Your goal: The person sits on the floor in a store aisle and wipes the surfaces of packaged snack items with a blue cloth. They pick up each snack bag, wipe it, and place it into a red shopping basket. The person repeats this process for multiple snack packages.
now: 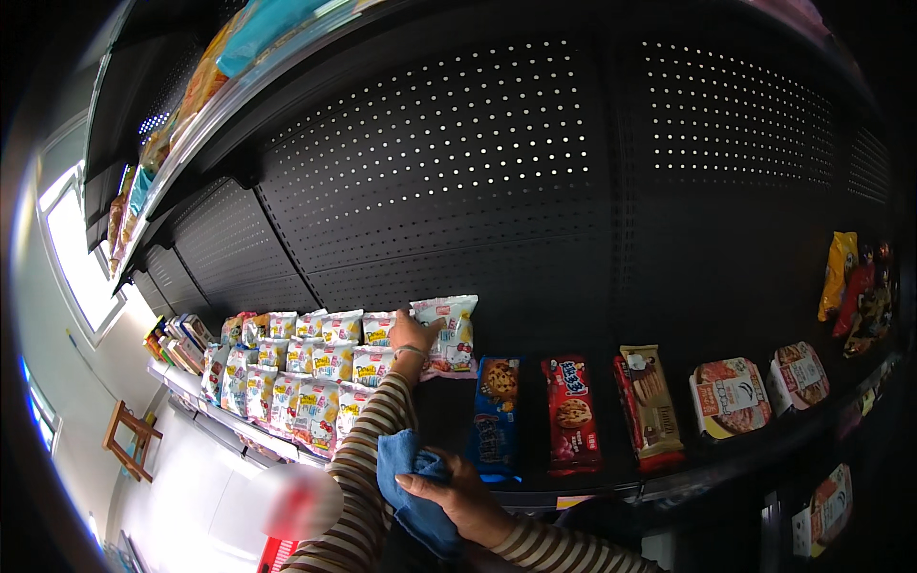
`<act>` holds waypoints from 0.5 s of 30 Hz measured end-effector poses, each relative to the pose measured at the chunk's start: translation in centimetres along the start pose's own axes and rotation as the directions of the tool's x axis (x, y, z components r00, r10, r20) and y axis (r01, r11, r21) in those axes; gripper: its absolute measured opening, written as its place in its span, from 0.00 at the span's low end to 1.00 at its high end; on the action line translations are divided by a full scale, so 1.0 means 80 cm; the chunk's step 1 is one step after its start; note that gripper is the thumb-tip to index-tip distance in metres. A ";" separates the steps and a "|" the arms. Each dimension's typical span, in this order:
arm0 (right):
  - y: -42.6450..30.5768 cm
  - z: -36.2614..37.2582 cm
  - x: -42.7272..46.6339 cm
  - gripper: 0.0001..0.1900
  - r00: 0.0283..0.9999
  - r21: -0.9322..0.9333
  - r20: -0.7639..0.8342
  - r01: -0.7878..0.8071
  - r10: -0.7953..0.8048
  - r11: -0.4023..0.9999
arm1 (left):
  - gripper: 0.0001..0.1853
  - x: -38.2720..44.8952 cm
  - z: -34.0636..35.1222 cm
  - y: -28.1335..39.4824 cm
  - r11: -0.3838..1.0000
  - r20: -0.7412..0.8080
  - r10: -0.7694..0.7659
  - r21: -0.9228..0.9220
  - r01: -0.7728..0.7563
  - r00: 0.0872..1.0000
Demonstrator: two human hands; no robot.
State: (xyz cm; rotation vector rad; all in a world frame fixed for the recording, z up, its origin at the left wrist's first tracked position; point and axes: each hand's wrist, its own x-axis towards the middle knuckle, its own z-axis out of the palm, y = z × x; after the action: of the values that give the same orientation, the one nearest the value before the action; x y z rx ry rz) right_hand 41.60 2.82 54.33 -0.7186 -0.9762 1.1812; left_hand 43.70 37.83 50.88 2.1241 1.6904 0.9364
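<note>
My left hand (414, 338) reaches to the shelf, its thumb over the left edge of a white snack bag (453, 336) with a cartoon cat print. Its other fingers are beside the neighbouring bag, and whether they grip anything is unclear. My right hand (469, 498) holds a bunched blue cloth (412, 473) in front of the shelf edge. Several rows of similar snack bags (315, 412) stand to the left of my left arm. Right of the large bag lie a blue cookie pack (496, 415) and a red cookie pack (573, 415).
Farther right are a gold biscuit pack (650, 401), plastic-lidded food tubs (731, 397) and a yellow bag (837, 276). An upper shelf (193, 143) overhangs at left, before a perforated black back panel (444, 208). A wooden stool (132, 438) and red basket (276, 553) are at lower left.
</note>
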 end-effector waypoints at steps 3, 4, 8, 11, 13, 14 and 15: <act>-0.002 -0.007 0.009 0.22 0.995 0.046 -0.046 -0.088 0.090 0.995 | 0.40 0.004 0.020 -0.012 0.994 -0.026 0.000 -0.112 -0.003 1.000; 0.007 0.007 0.009 0.21 0.995 0.086 0.005 -0.099 0.099 0.991 | 0.30 0.030 0.017 -0.073 0.977 -0.061 -0.038 -0.213 0.024 0.997; 0.001 -0.003 0.014 0.21 0.997 0.044 -0.068 -0.031 0.034 0.999 | 0.24 0.015 -0.009 -0.031 0.830 -0.145 0.069 -0.541 -0.137 0.987; -0.008 -0.013 0.013 0.18 0.978 -0.119 -0.177 0.089 -0.109 0.989 | 0.18 -0.027 -0.092 0.011 0.488 -0.091 0.149 -0.859 -0.153 0.985; -0.006 -0.032 0.018 0.18 0.936 -0.150 -0.295 0.154 -0.193 0.977 | 0.12 -0.065 -0.145 0.031 0.449 -0.180 0.219 -0.854 -0.263 0.959; -0.015 -0.033 0.017 0.19 0.894 -0.153 -0.357 0.230 -0.270 0.961 | 0.12 -0.084 -0.167 0.029 0.377 -0.171 0.222 -0.893 -0.247 0.960; -0.028 -0.032 0.019 0.19 0.840 -0.157 -0.422 0.302 -0.340 0.940 | 0.12 -0.107 -0.187 0.030 0.306 -0.158 0.228 -0.925 -0.225 0.961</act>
State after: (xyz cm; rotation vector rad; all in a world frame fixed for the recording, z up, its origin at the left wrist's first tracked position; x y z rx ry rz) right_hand 45.01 3.82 55.54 -0.8113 -0.7238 0.6400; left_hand 35.12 26.38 60.86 1.4560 0.4471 1.4925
